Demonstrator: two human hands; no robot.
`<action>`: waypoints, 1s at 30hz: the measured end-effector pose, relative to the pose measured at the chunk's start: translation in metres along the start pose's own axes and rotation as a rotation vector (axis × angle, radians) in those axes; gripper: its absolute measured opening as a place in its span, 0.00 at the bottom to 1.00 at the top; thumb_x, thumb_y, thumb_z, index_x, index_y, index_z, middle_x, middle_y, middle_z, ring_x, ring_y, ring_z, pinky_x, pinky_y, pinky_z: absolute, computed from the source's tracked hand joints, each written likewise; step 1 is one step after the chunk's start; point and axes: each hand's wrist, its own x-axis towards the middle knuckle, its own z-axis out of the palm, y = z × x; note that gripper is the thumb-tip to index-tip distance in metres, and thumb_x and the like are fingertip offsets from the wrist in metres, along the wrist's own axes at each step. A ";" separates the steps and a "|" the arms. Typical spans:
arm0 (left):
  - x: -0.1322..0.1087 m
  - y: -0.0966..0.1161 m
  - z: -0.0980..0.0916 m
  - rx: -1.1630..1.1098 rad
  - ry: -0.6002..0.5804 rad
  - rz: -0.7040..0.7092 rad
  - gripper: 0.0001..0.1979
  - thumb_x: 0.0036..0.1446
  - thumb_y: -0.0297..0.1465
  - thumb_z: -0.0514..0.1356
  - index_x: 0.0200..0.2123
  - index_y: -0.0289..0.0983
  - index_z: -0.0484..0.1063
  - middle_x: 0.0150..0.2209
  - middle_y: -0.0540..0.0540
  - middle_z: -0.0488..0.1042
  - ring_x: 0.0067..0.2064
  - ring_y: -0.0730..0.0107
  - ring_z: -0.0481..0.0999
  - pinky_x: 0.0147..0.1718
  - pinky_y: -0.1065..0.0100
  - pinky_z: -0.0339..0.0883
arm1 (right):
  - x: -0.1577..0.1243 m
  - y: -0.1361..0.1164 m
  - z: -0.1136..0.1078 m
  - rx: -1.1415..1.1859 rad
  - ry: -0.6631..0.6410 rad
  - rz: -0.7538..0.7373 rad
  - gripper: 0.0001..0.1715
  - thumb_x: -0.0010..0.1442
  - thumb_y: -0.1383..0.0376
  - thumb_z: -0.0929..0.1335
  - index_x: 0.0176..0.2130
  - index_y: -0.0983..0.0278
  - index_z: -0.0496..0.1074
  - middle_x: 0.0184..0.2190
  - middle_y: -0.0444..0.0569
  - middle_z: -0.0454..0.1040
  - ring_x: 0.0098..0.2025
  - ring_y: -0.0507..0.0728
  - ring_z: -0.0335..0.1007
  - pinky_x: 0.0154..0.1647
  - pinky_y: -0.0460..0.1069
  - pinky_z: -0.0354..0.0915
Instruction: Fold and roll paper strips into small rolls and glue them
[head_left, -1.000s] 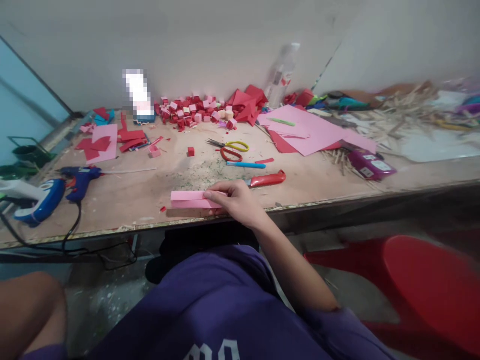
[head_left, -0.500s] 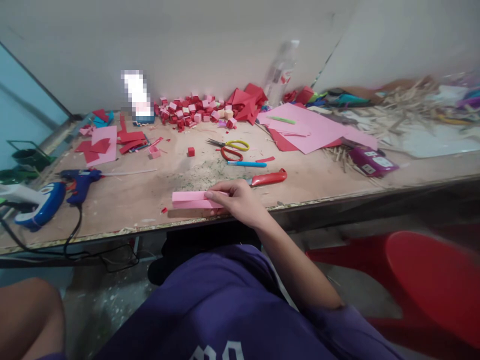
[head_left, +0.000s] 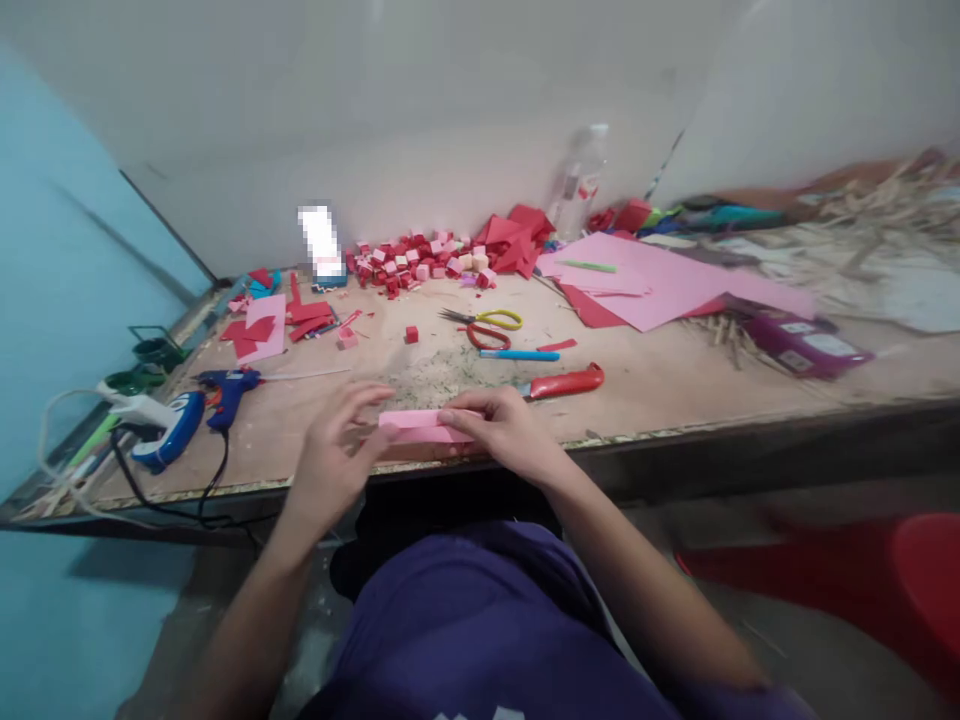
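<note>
A folded strip of pink paper point(head_left: 414, 426) is held just above the front edge of the workbench. My right hand point(head_left: 501, 428) pinches its right end, thumb on top and fingers curled behind. At the strip's left end is my left hand point(head_left: 336, 450), fingers spread apart and thumb tip at the paper; whether it touches cannot be made out. Beyond my right hand lies a red-handled knife point(head_left: 566, 383), its blade partly hidden. Farther back are a blue pen point(head_left: 520, 355) and scissors point(head_left: 487, 326) with one yellow and one red handle loop.
Small red and pink paper cubes point(head_left: 420, 262) are heaped against the wall, with one red cube point(head_left: 412, 334) apart. A glue gun point(head_left: 231, 392) and blue-white power strip point(head_left: 171, 435) sit left. Pink sheets point(head_left: 637, 275), a bottle point(head_left: 583, 185) and a purple pack point(head_left: 806, 345) lie right.
My left hand has come in from the lower left to the strip's left end. My right hand keeps its pinch on the paper. The view has swung left.
</note>
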 end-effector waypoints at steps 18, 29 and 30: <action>0.003 -0.008 0.017 -0.388 -0.049 -0.254 0.11 0.59 0.39 0.67 0.39 0.38 0.84 0.38 0.46 0.85 0.38 0.64 0.82 0.38 0.70 0.71 | -0.004 -0.001 0.003 0.178 -0.005 0.157 0.19 0.60 0.52 0.73 0.34 0.67 0.81 0.26 0.49 0.77 0.29 0.56 0.74 0.28 0.48 0.66; 0.003 -0.013 0.018 -0.381 -0.063 -0.242 0.14 0.61 0.41 0.65 0.35 0.36 0.83 0.34 0.48 0.83 0.35 0.69 0.77 0.34 0.73 0.67 | -0.003 0.001 0.001 0.210 0.012 0.202 0.22 0.56 0.50 0.76 0.36 0.66 0.80 0.24 0.47 0.76 0.26 0.56 0.73 0.25 0.47 0.64; 0.002 -0.013 0.018 -0.377 -0.041 -0.235 0.13 0.61 0.40 0.65 0.35 0.35 0.82 0.33 0.48 0.82 0.34 0.69 0.77 0.34 0.73 0.67 | -0.002 0.002 0.001 0.203 0.009 0.194 0.22 0.54 0.50 0.77 0.37 0.66 0.80 0.25 0.47 0.76 0.26 0.56 0.73 0.25 0.48 0.64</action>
